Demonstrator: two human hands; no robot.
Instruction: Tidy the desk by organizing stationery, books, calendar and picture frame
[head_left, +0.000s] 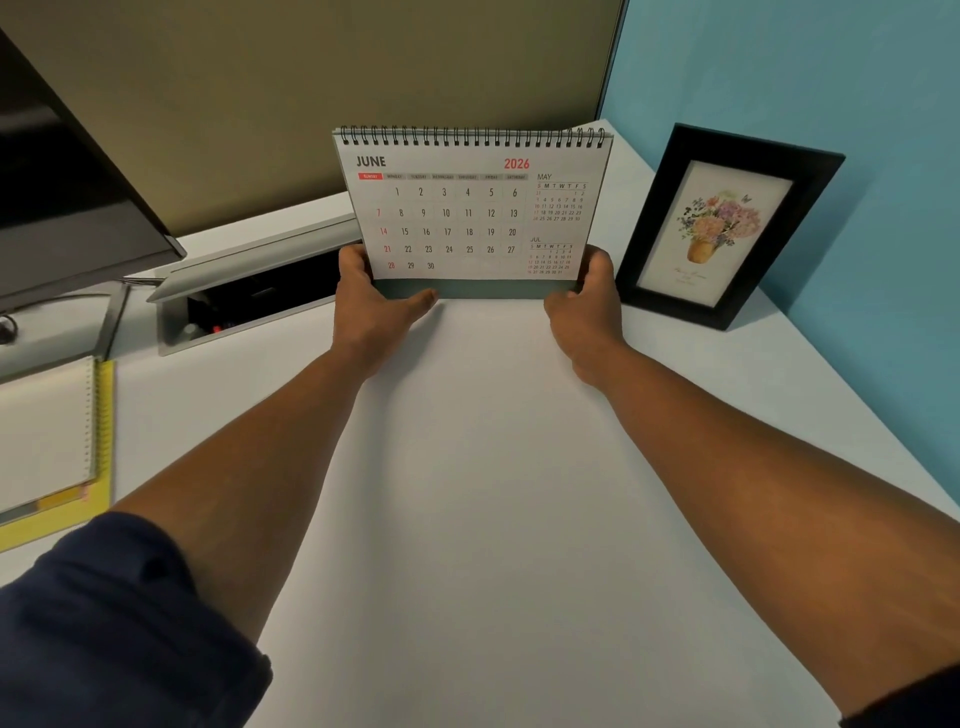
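Both my left hand and right hand grip the calendar base corners; I'd square it, picture frame at 3 o'clock.

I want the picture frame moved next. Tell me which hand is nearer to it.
Right. The right hand holds the calendar at its right corner, just beside the frame; the left hand holds the far corner.

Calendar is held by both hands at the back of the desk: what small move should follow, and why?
Probably let go with both hands. The calendar already stands upright, squarely facing the person, its base on the desk left of the picture frame and apart from it. The left hand and right hand grip only its lower corners.
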